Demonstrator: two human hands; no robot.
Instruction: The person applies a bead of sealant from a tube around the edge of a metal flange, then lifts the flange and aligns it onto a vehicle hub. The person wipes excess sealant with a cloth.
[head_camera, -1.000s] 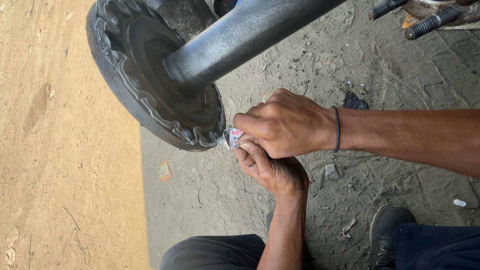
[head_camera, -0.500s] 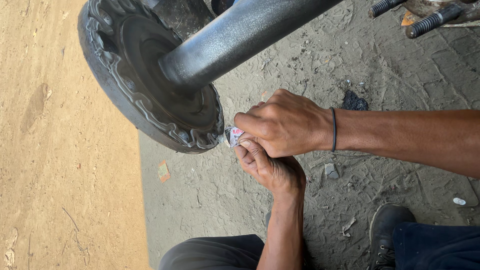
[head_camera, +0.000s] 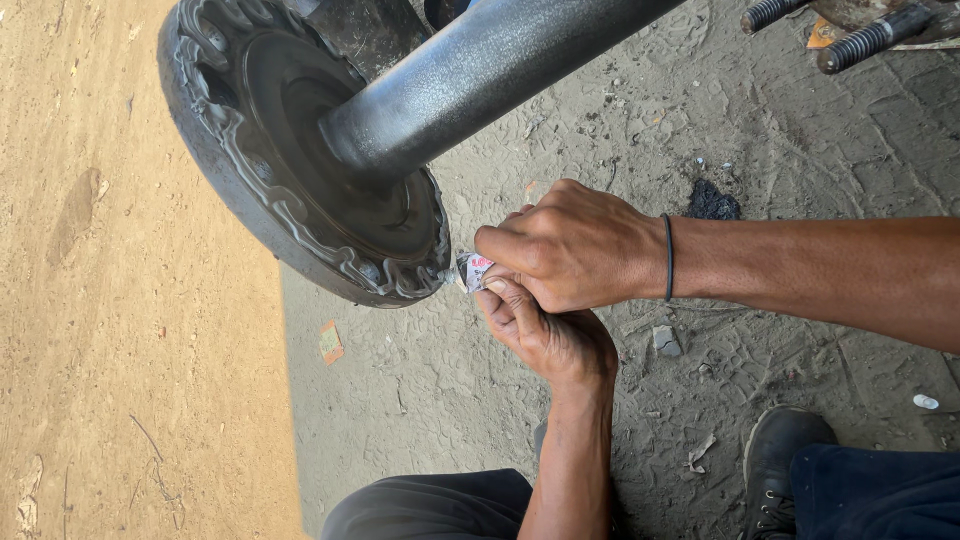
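Beside a dark metal wheel hub (head_camera: 300, 160), both the left hand (head_camera: 545, 335) and the right hand (head_camera: 575, 245) pinch a small tube (head_camera: 470, 270) between closed fingers, its tip touching the hub's rim just beyond the fingertips.

Round hub (head_camera: 300, 150) seems shifted slightly left.

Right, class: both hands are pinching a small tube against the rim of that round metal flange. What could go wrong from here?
1. The small tube is almost buried under the right hand and left hand; a hard squeeze might split it and smear the fingers.
2. Its tip meets only the flange edge, so it could slip off.
3. Loose dirt on the ground may foul the wavy bead.
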